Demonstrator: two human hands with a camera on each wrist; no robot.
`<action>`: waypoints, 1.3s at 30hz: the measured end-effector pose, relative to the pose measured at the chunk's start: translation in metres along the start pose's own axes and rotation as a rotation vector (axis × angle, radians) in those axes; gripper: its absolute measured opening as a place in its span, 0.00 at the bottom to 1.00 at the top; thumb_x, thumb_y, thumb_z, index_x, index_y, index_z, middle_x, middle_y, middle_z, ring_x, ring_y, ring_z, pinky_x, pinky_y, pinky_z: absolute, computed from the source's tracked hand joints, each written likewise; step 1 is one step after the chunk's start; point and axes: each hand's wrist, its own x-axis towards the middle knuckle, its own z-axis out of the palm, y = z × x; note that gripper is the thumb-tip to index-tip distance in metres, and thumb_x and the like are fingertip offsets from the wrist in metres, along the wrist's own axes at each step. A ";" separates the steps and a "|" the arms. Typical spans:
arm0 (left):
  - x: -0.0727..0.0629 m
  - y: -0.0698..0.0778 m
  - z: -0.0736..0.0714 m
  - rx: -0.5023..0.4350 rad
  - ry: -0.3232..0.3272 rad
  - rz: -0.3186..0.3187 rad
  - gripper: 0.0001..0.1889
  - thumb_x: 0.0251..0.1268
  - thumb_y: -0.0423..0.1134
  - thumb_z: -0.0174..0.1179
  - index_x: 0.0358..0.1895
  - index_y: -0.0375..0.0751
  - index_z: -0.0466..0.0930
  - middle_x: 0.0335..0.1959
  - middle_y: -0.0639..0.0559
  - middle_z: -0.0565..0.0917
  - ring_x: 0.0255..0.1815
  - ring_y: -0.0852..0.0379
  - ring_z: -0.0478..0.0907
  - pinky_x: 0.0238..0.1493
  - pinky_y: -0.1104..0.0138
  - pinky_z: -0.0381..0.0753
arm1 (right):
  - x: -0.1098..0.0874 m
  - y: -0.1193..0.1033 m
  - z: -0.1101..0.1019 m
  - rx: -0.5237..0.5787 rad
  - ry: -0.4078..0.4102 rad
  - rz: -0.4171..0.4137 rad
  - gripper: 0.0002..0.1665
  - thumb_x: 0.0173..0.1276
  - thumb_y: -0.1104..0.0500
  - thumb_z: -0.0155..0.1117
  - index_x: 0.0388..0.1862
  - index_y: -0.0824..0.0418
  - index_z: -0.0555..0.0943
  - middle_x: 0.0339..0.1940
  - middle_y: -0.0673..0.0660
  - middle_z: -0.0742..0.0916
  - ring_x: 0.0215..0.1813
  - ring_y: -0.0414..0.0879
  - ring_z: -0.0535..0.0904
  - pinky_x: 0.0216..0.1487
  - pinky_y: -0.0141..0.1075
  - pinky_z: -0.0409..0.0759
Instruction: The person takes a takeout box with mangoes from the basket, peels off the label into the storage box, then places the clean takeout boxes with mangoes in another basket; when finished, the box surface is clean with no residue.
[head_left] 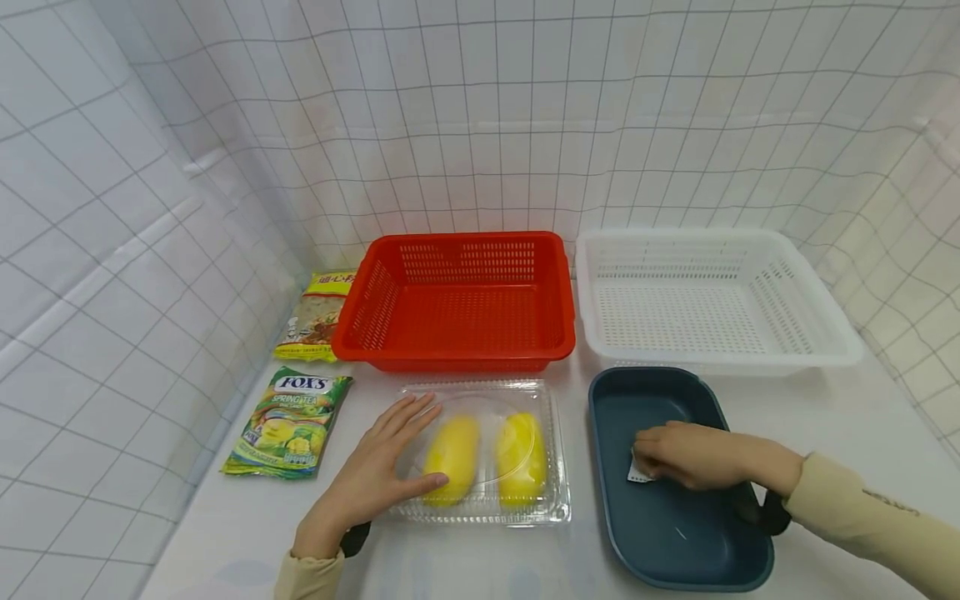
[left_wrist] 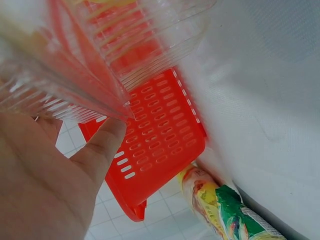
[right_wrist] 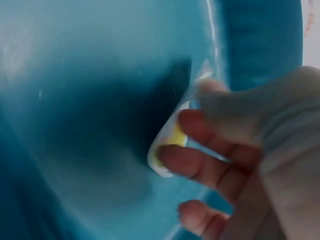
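Note:
My left hand (head_left: 381, 468) lies with spread fingers over the left side of a clear plastic clamshell box (head_left: 487, 398). Two yellow oval things, one on the left (head_left: 454, 454) and one on the right (head_left: 521, 458), show through its lid. In the left wrist view, a finger touches the ribbed edge of the box (left_wrist: 150, 50). My right hand (head_left: 693, 454) reaches down into a blue-grey tub (head_left: 720, 546) and pinches a small packet (right_wrist: 172, 137), white with a yellow patch. The fingers cover much of the packet, and a printed white corner shows in the head view.
A red basket (head_left: 465, 363) stands behind the clamshell box, with a white basket (head_left: 720, 360) at its right. On the left lie a green candy bag (head_left: 288, 425) and a yellow food bag (head_left: 315, 321), partly behind the red basket. Gridded white cloth (head_left: 480, 125) hangs at the back and sides.

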 end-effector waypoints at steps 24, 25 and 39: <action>0.000 -0.001 0.000 -0.004 -0.002 -0.009 0.46 0.52 0.67 0.62 0.73 0.53 0.59 0.74 0.58 0.55 0.74 0.52 0.44 0.67 0.44 0.52 | 0.005 -0.002 0.007 -0.188 -0.053 0.007 0.18 0.51 0.65 0.72 0.18 0.48 0.72 0.21 0.37 0.68 0.23 0.31 0.61 0.25 0.27 0.60; 0.000 -0.001 0.000 -0.004 -0.001 -0.009 0.46 0.51 0.67 0.62 0.73 0.53 0.59 0.74 0.58 0.54 0.74 0.52 0.44 0.67 0.44 0.52 | 0.006 -0.001 0.006 -0.175 -0.050 0.025 0.18 0.51 0.65 0.73 0.18 0.48 0.72 0.20 0.37 0.69 0.23 0.31 0.61 0.25 0.27 0.61; 0.001 -0.003 0.001 -0.012 -0.003 -0.008 0.46 0.52 0.67 0.61 0.73 0.53 0.59 0.74 0.58 0.55 0.74 0.51 0.44 0.67 0.44 0.51 | 0.001 0.006 -0.018 0.175 -0.037 0.223 0.17 0.47 0.47 0.77 0.25 0.50 0.76 0.20 0.38 0.73 0.22 0.32 0.67 0.23 0.28 0.69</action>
